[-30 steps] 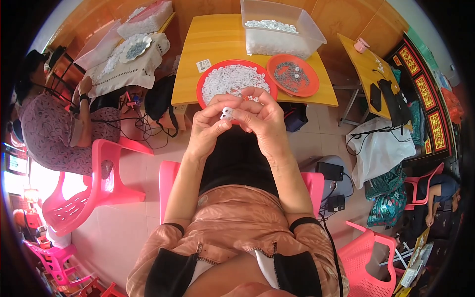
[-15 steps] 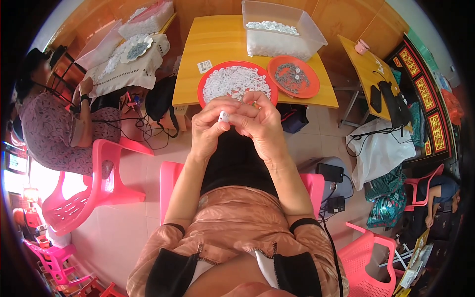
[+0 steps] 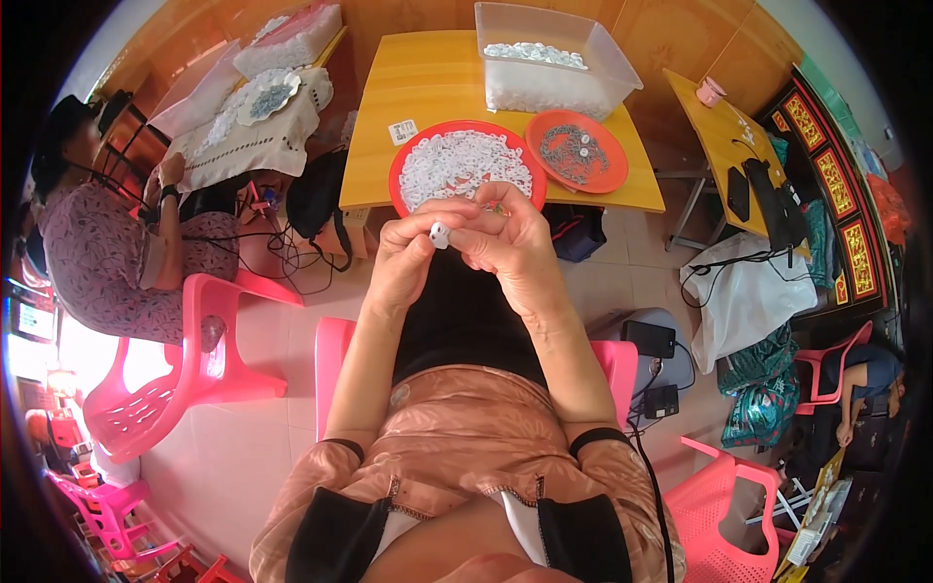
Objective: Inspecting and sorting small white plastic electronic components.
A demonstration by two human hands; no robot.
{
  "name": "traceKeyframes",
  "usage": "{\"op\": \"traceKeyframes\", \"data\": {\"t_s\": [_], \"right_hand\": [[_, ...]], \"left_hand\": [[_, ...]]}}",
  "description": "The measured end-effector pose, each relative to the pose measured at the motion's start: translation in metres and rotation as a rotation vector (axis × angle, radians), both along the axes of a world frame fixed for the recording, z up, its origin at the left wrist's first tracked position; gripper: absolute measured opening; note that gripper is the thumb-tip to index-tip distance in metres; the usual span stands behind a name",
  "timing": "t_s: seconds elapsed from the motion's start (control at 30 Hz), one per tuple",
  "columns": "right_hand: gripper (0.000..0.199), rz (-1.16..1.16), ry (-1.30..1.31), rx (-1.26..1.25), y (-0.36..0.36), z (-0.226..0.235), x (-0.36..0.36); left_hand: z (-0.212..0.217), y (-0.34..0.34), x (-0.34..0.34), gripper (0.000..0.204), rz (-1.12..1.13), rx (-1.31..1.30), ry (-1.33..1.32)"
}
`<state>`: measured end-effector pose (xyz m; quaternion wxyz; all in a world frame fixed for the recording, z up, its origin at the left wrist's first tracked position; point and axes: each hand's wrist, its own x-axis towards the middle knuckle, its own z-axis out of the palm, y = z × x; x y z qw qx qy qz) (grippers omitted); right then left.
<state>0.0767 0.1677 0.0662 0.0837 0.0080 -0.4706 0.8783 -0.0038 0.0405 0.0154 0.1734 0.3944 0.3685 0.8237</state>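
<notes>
A small white plastic piece with dark holes [image 3: 440,235] sits between my fingertips in front of my lap. My left hand [image 3: 400,255] pinches it from the left with thumb and fingers. From the other side my right hand [image 3: 513,245] presses its thumb against the same piece, its fingers curled; whatever else those fingers hold is hidden. Just beyond both hands stands a red round tray [image 3: 395,183] heaped with white plastic pieces [image 3: 465,163]. Beside it, an orange-red plate [image 3: 603,181] carries small grey metal parts [image 3: 566,155] and a couple of white pieces.
Both trays stand on a yellow table [image 3: 418,73] with a clear bin [image 3: 559,83] of white pieces behind them. On the left, another person [image 3: 117,243] sits by a cloth-covered table [image 3: 243,160]. Pink chairs [image 3: 209,340], cables and bags surround me.
The white piece and my left hand have shifted very slightly down, and the piece has turned a little between my fingers. My right hand stays nearly in place.
</notes>
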Motion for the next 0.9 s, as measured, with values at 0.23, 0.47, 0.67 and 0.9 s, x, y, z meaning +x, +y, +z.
{"op": "traceKeyframes", "data": {"t_s": [0.23, 0.47, 0.67, 0.9], "right_hand": [[0.039, -0.029, -0.002, -0.012, 0.007, 0.000, 0.001], [0.039, -0.030, -0.027, -0.052, 0.007, 0.004, 0.002], [0.037, -0.013, -0.008, -0.087, 0.005, 0.002, 0.001], [0.033, -0.007, -0.006, -0.119, 0.006, 0.000, 0.000]], "left_hand": [[0.003, 0.005, 0.005, 0.041, 0.283, -0.094, 0.205], [0.005, 0.009, 0.011, 0.047, 0.337, -0.073, 0.198], [0.005, 0.009, 0.013, 0.047, 0.462, -0.120, 0.238], [0.013, 0.004, 0.008, 0.045, 0.428, -0.138, 0.321]]}}
